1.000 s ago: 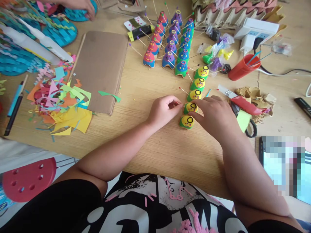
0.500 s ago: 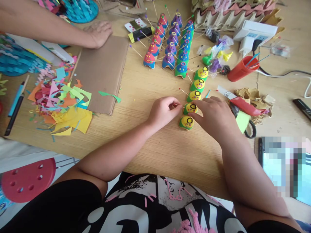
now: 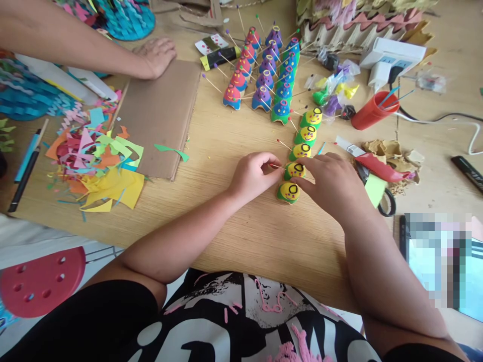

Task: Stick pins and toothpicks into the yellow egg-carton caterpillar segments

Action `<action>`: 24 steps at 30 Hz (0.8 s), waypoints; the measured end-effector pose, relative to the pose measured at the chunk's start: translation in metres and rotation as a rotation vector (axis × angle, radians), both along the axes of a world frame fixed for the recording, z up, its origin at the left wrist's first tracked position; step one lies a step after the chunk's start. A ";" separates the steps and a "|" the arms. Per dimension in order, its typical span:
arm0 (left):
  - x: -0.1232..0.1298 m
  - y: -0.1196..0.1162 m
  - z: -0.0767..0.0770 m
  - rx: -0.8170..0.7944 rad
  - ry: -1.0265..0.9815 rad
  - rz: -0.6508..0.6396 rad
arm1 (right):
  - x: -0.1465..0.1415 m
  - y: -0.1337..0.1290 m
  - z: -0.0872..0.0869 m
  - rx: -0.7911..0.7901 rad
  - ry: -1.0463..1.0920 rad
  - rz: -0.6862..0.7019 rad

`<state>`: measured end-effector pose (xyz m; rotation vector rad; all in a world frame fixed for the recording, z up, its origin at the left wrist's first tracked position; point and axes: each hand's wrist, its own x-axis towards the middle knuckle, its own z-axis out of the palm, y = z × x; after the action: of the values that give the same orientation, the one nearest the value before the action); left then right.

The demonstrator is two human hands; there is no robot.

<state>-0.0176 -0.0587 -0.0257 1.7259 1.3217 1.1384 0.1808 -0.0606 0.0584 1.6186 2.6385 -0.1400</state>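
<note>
A yellow and green caterpillar [image 3: 301, 151] of egg-carton bumps lies on the table with black rings and small faces on its bumps. My left hand [image 3: 253, 175] pinches a thin red-tipped stick at the left side of its second bump from the near end. On the other side, my right hand [image 3: 330, 181] has its thumb and fingers closed round that same bump. More red-tipped sticks poke out of the farther bumps. Behind stand a red and blue caterpillar [image 3: 237, 79], a purple and blue one [image 3: 266, 80] and a blue and green one [image 3: 284, 92], all with sticks.
Another person's hand [image 3: 156, 56] rests on a cardboard sheet [image 3: 158, 115] at the left, by paper scraps [image 3: 94, 156]. To the right are a red cup [image 3: 373, 111], a power strip [image 3: 392, 54], a red cutter [image 3: 383, 167], and a pixelated screen [image 3: 441, 261].
Both hands hold nearly the same pose at the same bump. The view has shifted very slightly.
</note>
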 end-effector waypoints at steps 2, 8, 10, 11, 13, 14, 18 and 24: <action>0.000 0.000 0.000 0.005 0.008 0.006 | 0.000 0.000 0.001 -0.003 0.006 -0.004; 0.000 -0.001 0.002 0.003 -0.040 -0.006 | -0.001 0.000 0.004 -0.024 -0.012 -0.013; 0.000 -0.001 0.002 0.014 -0.069 -0.013 | -0.002 0.000 0.003 -0.030 -0.017 -0.007; 0.000 -0.001 0.002 0.020 -0.082 -0.017 | -0.002 0.000 0.003 -0.031 -0.016 -0.004; 0.001 -0.001 0.003 0.025 -0.106 -0.020 | -0.002 0.000 0.002 -0.033 -0.009 -0.002; 0.001 -0.001 0.003 0.023 -0.116 -0.020 | -0.002 -0.001 0.002 -0.034 -0.007 -0.003; 0.001 -0.002 0.008 -0.012 -0.167 -0.016 | -0.004 -0.004 0.005 -0.035 -0.006 -0.006; -0.003 -0.004 0.012 -0.090 -0.259 0.007 | -0.006 -0.013 0.013 -0.008 -0.008 0.006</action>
<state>-0.0206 -0.0625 -0.0140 1.4550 1.2006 1.2401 0.1748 -0.0738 0.0714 1.6052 2.6334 -0.1435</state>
